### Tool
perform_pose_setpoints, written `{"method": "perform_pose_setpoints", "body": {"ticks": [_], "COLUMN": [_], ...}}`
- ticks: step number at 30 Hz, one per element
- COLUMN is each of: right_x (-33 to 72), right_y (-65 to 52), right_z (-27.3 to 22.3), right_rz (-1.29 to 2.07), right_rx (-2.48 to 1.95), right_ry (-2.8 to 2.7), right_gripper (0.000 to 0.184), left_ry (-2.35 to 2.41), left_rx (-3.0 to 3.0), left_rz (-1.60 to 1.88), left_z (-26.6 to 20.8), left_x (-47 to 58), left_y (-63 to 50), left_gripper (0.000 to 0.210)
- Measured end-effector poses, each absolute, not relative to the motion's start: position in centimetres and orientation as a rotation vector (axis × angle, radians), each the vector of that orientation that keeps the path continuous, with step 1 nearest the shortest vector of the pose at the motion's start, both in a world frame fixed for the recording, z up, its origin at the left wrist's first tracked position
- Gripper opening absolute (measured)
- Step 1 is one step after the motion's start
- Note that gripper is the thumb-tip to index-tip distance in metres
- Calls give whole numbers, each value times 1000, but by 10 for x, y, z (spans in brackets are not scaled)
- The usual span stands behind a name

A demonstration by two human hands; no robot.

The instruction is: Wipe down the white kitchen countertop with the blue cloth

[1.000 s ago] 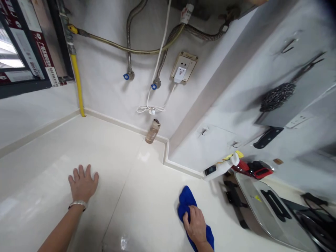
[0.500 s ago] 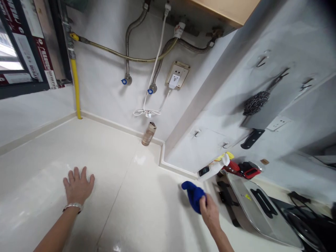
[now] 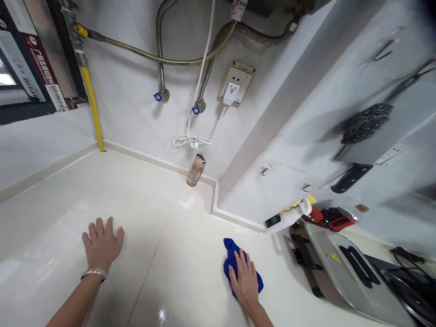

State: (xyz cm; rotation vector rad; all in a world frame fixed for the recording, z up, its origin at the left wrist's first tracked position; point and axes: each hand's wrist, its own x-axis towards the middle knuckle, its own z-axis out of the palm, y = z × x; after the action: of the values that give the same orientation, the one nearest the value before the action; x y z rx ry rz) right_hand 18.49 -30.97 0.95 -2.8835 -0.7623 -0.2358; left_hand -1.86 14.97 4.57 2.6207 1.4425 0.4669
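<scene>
So, head cam, looking down at a shiny cream-white surface [image 3: 61,213] tucked into a corner. The right hand [image 3: 243,277] is palm-down on a bunched-up blue cloth [image 3: 230,255], which sits on the surface right of the middle. The grip there isn't clenched at all: fingers pretty much straight and laid over the cloth, with the blue poking out past the fingertips and on both sides of the hand. Can't see what the palm is doing underneath.

Left hand [image 3: 102,245] is well apart from it, over on the other side of a thin seam [image 3: 150,263]. Its grip is loose and has nothing in it, fingers fanned wide, palm facing down on the surface. There's a silvery bracelet [image 3: 94,272] on that wrist.

Farther back, a brownish see-through bottle [image 3: 196,170] stands by the wall, just below a looped white cable [image 3: 204,140]. The cable goes up to a plug [image 3: 231,94] in a wall socket [image 3: 243,79]. Left of those are two small blue valve handles, and a yellow pipe [image 3: 91,109] runs down into the corner.

Off to the right, a cooker with a see-through lid [image 3: 329,247] sits near the cloth but not touching it. Above, a black-handled cleaver [image 3: 352,177] and a wiry metal scrubber [image 3: 368,122] hang on the wall, a bit blurry.
</scene>
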Motion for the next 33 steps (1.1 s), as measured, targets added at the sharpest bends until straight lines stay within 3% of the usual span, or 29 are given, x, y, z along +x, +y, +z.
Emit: {"method": "perform_pose_setpoints", "body": {"ticks": [6, 15, 33], "right_x": [164, 178, 306], "right_y": [-251, -78, 88], "right_z": [9, 30, 36], "right_rz": [-369, -211, -251], "right_rx": [-2738, -2575, -2624], "right_ry": [-1159, -1443, -1629], "right_gripper": [67, 68, 58], "left_ry": [1478, 1465, 1486], "left_rx": [2630, 2596, 2551], "left_rz": [498, 536, 461], "left_z": [39, 42, 26], "left_x": [-19, -23, -27], "left_y": [147, 143, 149], "left_gripper": [64, 62, 63]}}
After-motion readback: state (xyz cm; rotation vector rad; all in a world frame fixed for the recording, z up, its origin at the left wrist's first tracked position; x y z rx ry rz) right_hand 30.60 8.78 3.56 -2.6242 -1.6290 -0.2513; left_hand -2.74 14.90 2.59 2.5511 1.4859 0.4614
